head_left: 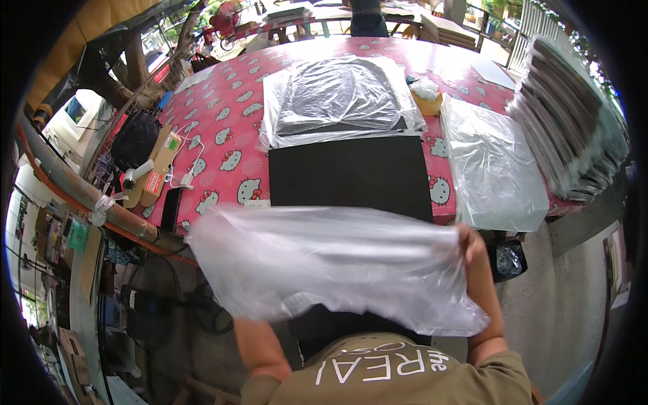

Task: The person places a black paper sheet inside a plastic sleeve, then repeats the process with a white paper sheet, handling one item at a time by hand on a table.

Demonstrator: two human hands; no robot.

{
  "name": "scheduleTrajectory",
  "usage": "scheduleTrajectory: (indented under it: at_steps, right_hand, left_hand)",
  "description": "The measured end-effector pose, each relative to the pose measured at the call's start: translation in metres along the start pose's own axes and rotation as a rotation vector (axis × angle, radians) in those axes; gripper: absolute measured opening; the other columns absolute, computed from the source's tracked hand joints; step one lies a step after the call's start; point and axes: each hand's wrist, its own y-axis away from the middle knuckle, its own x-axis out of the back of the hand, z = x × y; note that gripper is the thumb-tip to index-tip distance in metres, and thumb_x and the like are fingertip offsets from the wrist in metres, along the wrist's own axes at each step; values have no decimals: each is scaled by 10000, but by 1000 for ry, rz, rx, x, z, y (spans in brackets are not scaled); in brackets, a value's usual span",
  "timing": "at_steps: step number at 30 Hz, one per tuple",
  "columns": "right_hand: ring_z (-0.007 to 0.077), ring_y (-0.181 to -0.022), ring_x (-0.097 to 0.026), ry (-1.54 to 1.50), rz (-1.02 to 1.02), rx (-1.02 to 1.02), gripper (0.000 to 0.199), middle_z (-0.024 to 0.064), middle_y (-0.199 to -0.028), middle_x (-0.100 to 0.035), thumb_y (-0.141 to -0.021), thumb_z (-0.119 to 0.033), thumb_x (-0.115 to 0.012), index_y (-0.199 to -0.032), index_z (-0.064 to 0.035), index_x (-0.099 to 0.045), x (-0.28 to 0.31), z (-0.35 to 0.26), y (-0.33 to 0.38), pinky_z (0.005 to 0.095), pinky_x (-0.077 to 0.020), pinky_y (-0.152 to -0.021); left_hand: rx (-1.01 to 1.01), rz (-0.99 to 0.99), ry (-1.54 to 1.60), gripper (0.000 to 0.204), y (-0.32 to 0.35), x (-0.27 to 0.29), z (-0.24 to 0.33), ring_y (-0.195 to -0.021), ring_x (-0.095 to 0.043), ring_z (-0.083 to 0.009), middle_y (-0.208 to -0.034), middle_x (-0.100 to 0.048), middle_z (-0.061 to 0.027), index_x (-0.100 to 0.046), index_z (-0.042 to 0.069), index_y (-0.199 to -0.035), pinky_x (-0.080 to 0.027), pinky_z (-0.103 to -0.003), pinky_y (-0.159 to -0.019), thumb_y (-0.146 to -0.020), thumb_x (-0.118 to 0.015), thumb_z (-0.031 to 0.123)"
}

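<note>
A clear plastic bag (324, 263), smeared by motion, stretches across in front of me at the near table edge. My right hand (472, 245) is closed on its right end. The left forearm (258, 344) runs up behind the plastic, and the film covers that hand, so its fingers do not show. Just beyond the bag, a flat black sheet (347, 172) lies on the table, its near part hidden by the bag. Farther back lies a black panel wrapped in clear plastic (341, 94).
On the pink patterned table (233, 128) are a pile of flat clear bags (496, 162), a yellowish container (426, 101), a black phone (171, 209) and a cardboard piece (162, 165). A tall stack of wrapped panels (567, 121) stands at right. A fan (152, 304) is below left.
</note>
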Motion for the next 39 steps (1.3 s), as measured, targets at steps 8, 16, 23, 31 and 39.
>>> scheduleTrajectory:
  at_steps: [8, 16, 23, 31, 39]
  right_hand:
    - [129, -585, -476, 1307, 815, 49, 303, 71, -663, -542, -688, -41, -513, -978, -47, -597, 79, -44, -145, 255, -388, -565]
    - [310, -885, -568, 1794, 691, -70, 365, 175, -949, -591, -746, -113, -519, -1108, -65, -533, 94, -30, -160, 411, -431, -781]
    - [265, -696, -571, 2087, 689, 290, 361, 115, -773, -607, -648, -28, -536, -1005, -76, -570, 41, -55, -145, 334, -403, -705]
    - [137, -516, -521, 996, 875, 71, 160, 77, -678, -599, -679, -57, -558, -825, -27, -616, 0, -104, -130, 249, -417, -475]
    - [167, -785, -586, -198, 448, -30, 212, 90, -921, -590, -832, -98, -470, -1012, -7, -537, 43, -64, -100, 302, -503, -688]
  left_hand:
    - [-328, -122, -1154, 485, -187, -13, 22, -836, -585, -223, -917, -599, -148, -479, 13, -1137, -460, -338, -704, -707, -593, 205]
    - [-747, -33, -1498, 336, -209, -23, -12, -823, -558, -342, -897, -576, -161, -584, 131, -1018, -459, -401, -677, -684, -601, 159]
    - [-1019, 202, -1540, 372, -122, -48, 5, -658, -529, -258, -732, -461, -76, -591, 157, -1008, -440, -344, -553, -655, -590, 42]
    - [-120, -361, -849, 155, -74, -31, 101, -547, -489, -90, -680, -567, 3, -603, -9, -795, -411, -251, -520, -736, -635, 132]
    - [35, -314, -681, 135, -145, 25, 44, -540, -493, -69, -724, -568, 1, -575, 62, -840, -369, -166, -460, -808, -515, 179]
